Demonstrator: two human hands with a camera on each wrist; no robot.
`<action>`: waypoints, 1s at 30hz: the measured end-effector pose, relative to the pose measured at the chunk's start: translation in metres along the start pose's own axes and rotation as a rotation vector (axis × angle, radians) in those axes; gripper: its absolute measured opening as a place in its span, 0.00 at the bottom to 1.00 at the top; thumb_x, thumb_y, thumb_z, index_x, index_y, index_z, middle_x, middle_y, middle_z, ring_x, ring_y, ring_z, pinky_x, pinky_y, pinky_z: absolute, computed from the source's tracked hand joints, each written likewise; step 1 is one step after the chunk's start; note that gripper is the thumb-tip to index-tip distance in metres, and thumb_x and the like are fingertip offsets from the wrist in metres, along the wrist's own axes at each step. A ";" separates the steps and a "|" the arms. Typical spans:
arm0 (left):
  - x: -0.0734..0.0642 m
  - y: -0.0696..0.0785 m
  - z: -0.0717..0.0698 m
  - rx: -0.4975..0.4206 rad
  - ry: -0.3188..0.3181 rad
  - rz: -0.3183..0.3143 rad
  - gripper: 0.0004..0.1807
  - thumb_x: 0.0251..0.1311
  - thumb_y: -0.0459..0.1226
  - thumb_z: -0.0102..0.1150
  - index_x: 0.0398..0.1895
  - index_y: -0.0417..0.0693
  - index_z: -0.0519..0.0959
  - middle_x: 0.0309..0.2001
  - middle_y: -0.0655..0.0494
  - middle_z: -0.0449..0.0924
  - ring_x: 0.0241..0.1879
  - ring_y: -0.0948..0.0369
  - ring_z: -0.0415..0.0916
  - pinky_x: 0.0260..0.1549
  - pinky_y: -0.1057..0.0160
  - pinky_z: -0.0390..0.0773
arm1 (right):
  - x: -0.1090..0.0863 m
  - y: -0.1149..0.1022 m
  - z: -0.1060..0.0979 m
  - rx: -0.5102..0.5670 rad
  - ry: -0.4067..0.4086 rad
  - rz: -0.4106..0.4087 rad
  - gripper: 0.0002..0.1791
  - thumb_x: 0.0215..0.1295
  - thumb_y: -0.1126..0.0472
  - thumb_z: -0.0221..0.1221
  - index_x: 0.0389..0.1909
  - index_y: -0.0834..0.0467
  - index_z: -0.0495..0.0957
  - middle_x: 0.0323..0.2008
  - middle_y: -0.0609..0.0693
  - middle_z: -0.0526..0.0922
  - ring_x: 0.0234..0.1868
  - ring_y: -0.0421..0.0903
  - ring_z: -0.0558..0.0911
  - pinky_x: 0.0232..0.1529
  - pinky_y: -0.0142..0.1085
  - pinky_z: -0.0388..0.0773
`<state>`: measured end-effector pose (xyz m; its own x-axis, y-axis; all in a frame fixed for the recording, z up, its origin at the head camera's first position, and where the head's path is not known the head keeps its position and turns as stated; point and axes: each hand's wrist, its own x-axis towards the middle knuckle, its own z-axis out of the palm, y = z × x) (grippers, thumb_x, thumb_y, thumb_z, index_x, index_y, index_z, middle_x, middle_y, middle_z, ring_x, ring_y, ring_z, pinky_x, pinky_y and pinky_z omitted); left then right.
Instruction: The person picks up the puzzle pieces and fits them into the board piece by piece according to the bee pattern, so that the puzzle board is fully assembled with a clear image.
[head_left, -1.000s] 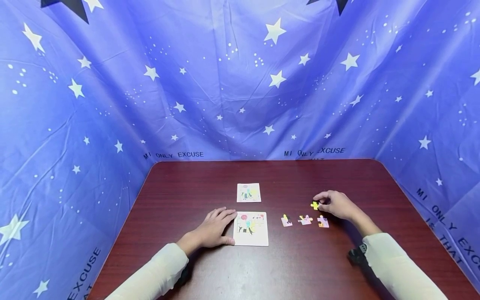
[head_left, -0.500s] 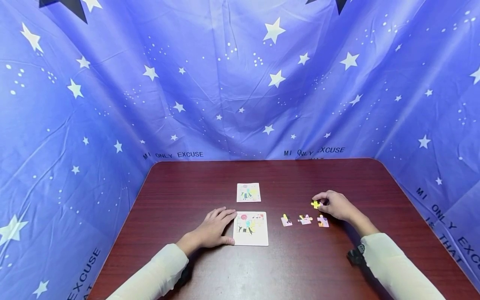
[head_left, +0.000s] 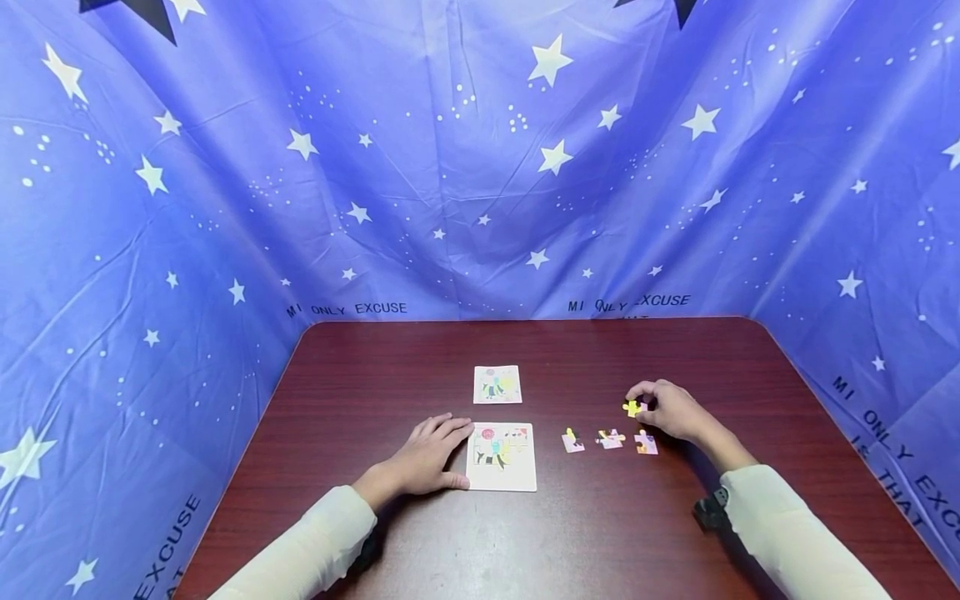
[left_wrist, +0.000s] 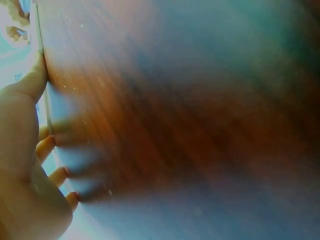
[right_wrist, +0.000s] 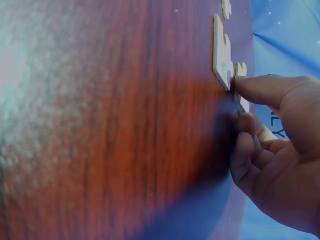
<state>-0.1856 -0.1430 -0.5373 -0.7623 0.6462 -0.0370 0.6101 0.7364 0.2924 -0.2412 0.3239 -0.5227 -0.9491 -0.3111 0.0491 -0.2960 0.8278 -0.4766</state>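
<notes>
Against the left edge of a square white puzzle board (head_left: 501, 480) rests my left hand (head_left: 431, 458), its thumb and fingertips touching the rim. Part of a colourful picture fills the board's upper half, and its lower strip is plain white. To the right, my right hand (head_left: 671, 410) pinches a yellow-and-pink puzzle piece (head_left: 632, 409) between thumb and fingers, low at the table. In the right wrist view the fingers partly hide that piece (right_wrist: 242, 97). Three loose puzzle pieces lie in a row between board and right hand: a left one (head_left: 573, 441), a middle one (head_left: 611, 439) and a right one (head_left: 646, 442).
A smaller square picture card (head_left: 497, 385) lies behind the board. The dark red wooden table (head_left: 480, 550) has rounded far corners. A blue star-printed cloth (head_left: 450, 192) hangs close around its back and sides.
The pinched puzzle piece has turned slightly in my right fingers and more of its pink side shows. My left hand, the board and the loose pieces have stayed where they were.
</notes>
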 end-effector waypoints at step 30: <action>0.000 0.001 -0.001 -0.020 -0.003 -0.003 0.51 0.57 0.63 0.65 0.78 0.48 0.62 0.76 0.51 0.63 0.77 0.41 0.56 0.72 0.33 0.58 | 0.003 -0.008 -0.007 0.099 0.043 -0.013 0.10 0.67 0.66 0.63 0.45 0.52 0.86 0.33 0.45 0.86 0.29 0.36 0.76 0.35 0.34 0.72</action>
<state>-0.1855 -0.1429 -0.5357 -0.7632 0.6448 -0.0403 0.6036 0.7339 0.3115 -0.2426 0.3202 -0.5124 -0.9496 -0.2994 0.0927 -0.2983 0.7727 -0.5603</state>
